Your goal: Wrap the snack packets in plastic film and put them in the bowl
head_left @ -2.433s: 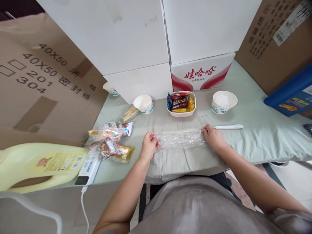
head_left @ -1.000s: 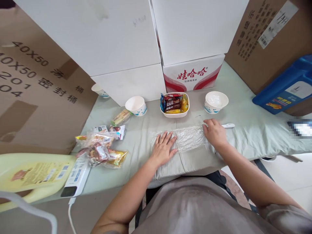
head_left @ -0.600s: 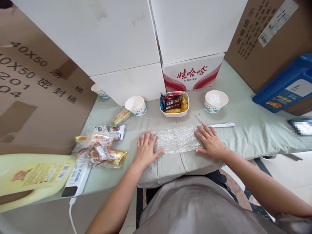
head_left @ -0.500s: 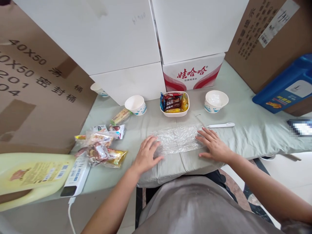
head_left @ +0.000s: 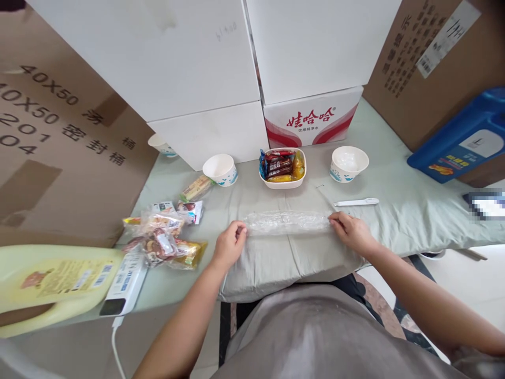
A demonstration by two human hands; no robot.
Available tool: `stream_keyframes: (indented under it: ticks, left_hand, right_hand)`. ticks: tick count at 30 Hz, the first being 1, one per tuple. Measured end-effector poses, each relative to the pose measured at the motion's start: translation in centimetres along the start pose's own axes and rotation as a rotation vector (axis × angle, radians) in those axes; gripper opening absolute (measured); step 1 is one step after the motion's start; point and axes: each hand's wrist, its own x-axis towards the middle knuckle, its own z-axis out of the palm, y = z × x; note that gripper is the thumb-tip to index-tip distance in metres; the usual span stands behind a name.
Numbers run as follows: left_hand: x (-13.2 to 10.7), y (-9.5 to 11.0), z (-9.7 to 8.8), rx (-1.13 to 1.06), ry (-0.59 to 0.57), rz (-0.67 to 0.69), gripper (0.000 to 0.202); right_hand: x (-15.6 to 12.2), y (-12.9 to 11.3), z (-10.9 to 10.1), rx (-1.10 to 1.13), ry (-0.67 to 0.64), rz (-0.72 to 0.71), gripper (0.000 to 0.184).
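Note:
A crinkled strip of clear plastic film [head_left: 288,223] stretches across the cloth in front of me. My left hand [head_left: 231,243] pinches its left end, fingers curled inward. At the opposite end, my right hand [head_left: 352,231] grips the film between thumb and fingers. Just behind the right hand lies a white slim-handled tool [head_left: 356,202], probably a utility knife. Behind the film sits a white tub [head_left: 282,184] filled with wrapped snacks [head_left: 279,167].
Paper bowls stand left [head_left: 219,169] and right [head_left: 349,163] of the tub. Packaged snacks [head_left: 163,237], a power bank [head_left: 125,284] with a cable and a yellow jug [head_left: 51,287] lie left. White boxes [head_left: 311,117] wall the back; a blue bottle [head_left: 461,142] lies right.
Both hands have gone from lying flat with spread fingers to pinching the ends of the film. The film is now a narrower, longer strip.

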Motion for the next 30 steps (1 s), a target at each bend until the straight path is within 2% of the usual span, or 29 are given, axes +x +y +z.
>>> stream_keyframes:
  ticks: [2, 5, 10, 13, 17, 18, 20, 22, 23, 24, 26, 28, 30]
  left_hand:
    - [1.2, 0.1, 0.8, 0.035, 0.055, -0.062, 0.013]
    - [2.6, 0.4, 1.9, 0.129, 0.119, -0.121, 0.013]
    - [3.2, 0.9, 2.7, 0.286, 0.164, -0.092, 0.009]
    - [3.5, 1.0, 2.8, 0.415, 0.139, -0.089, 0.016]
    - [4.0, 1.3, 2.5, 0.569, 0.016, -0.084, 0.016]
    - [4.0, 1.5, 2.3, 0.583, 0.025, -0.049, 0.015]
    - [3.6, 2.1, 1.9, 0.583, 0.116, 0.053, 0.017]
    - [3.0, 3.1, 2.0, 0.549, 0.204, 0.172, 0.021]
    - [2.5, 3.6, 2.3, 0.519, 0.202, 0.237, 0.024]
    - [2.0, 4.1, 2.8, 0.489, 0.155, 0.310, 0.028]
    - [1.1, 4.7, 4.0, 0.456, -0.033, 0.465, 0.039]
    - [0.2, 4.6, 5.0, 0.471, -0.214, 0.555, 0.053]
    - [-0.5, 3.9, 5.4, 0.507, -0.285, 0.551, 0.062]
  right_hand:
    - [1.1, -0.7, 0.5, -0.048, 0.003, 0.105, 0.025]
    - [2.4, -1.4, 1.2, -0.165, -0.009, 0.183, 0.026]
    - [3.1, -1.7, 2.0, -0.294, -0.026, 0.229, 0.028]
    - [3.3, -1.8, 2.4, -0.324, -0.030, 0.244, 0.028]
    - [3.5, -1.7, 2.2, -0.348, -0.019, 0.242, 0.028]
    - [3.4, -1.7, 2.1, -0.351, 0.016, 0.223, 0.028]
    - [3.1, -1.8, 1.8, -0.348, 0.142, 0.122, 0.030]
    - [2.7, -2.1, 1.7, -0.321, 0.258, -0.064, 0.033]
    - [2.5, -2.3, 1.9, -0.307, 0.270, -0.179, 0.036]
    - [2.4, -2.5, 2.2, -0.298, 0.243, -0.291, 0.040]
    - [2.2, -2.6, 2.9, -0.304, 0.112, -0.464, 0.050]
    - [1.9, -2.2, 3.4, -0.328, -0.022, -0.518, 0.061]
    - [1.3, -1.2, 3.3, -0.342, -0.087, -0.489, 0.068]
